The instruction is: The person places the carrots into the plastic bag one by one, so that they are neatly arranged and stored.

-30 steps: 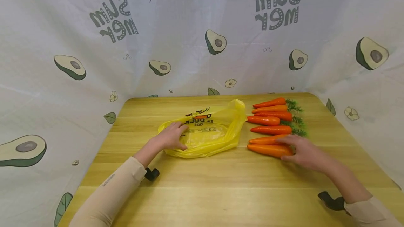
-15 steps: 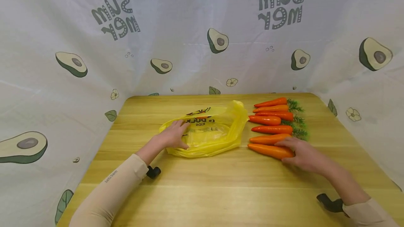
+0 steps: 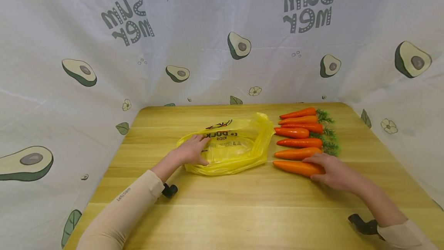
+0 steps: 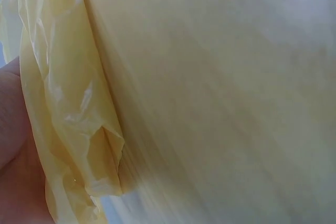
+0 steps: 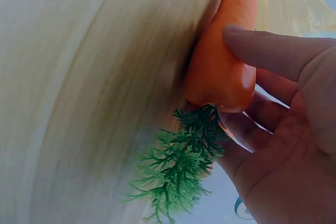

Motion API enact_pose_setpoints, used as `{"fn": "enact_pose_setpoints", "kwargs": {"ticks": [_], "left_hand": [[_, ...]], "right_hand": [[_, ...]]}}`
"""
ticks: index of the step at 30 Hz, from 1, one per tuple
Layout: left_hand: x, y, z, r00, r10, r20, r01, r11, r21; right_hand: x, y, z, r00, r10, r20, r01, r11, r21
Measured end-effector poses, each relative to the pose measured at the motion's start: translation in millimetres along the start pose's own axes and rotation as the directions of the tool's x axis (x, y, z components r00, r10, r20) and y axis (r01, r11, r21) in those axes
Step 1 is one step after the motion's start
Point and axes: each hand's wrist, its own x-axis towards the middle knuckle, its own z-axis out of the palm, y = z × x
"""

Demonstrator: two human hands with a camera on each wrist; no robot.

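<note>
My left hand lies at the left end of a yellow plastic bag, its thumb and fingers spread well apart over the plastic. In the left wrist view, crumpled bag film covers part of that hand. On the right, my right hand grips the thick leafy end of the nearest orange carrot. The right wrist view has the thumb on one side of this carrot and fingers round the other, with green leaves hanging free below.
Several more carrots lie in a row behind the gripped one, tips pointing left toward the bag and leaves to the right. All rest on a wooden table. A white avocado-print curtain encloses the back and sides.
My right thumb and fingers have closed round the nearest carrot, which has moved slightly toward me, widening the gap behind it. The left hand stays in nearly the same place on the bag.
</note>
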Motion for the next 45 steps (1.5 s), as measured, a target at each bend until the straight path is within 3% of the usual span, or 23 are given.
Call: {"fn": "enact_pose_setpoints", "kwargs": {"ticks": [10, 17, 28, 36, 45], "left_hand": [[-0.1, 3.3, -1.2, 1.0, -0.001, 0.003, 0.001, 0.999, 0.04], [-1.5, 4.9, -1.8, 1.0, -0.003, 0.009, 0.002, 0.999, 0.039], [-1.3, 5.4, -2.7, 1.0, -0.005, 0.027, 0.004, 0.999, 0.035], [-2.2, 6.0, -3.1, 0.999, -0.014, 0.031, 0.012, 0.999, 0.042], [-2.4, 8.5, -2.9, 1.0, -0.008, 0.022, 0.007, 0.999, 0.051]], "right_hand": [[-3.3, -2, -10, 1.0, -0.007, -0.008, 0.007, 1.0, 0.028], [1.9, -17, -23, 0.999, -0.047, -0.001, 0.047, 0.996, 0.079], [29.6, -56, -38, 0.982, -0.188, -0.011, 0.189, 0.98, 0.067], [51.6, -78, -41, 0.978, -0.199, 0.058, 0.191, 0.973, 0.128], [78.3, -98, -32, 0.961, -0.27, 0.065, 0.265, 0.961, 0.082]]}}
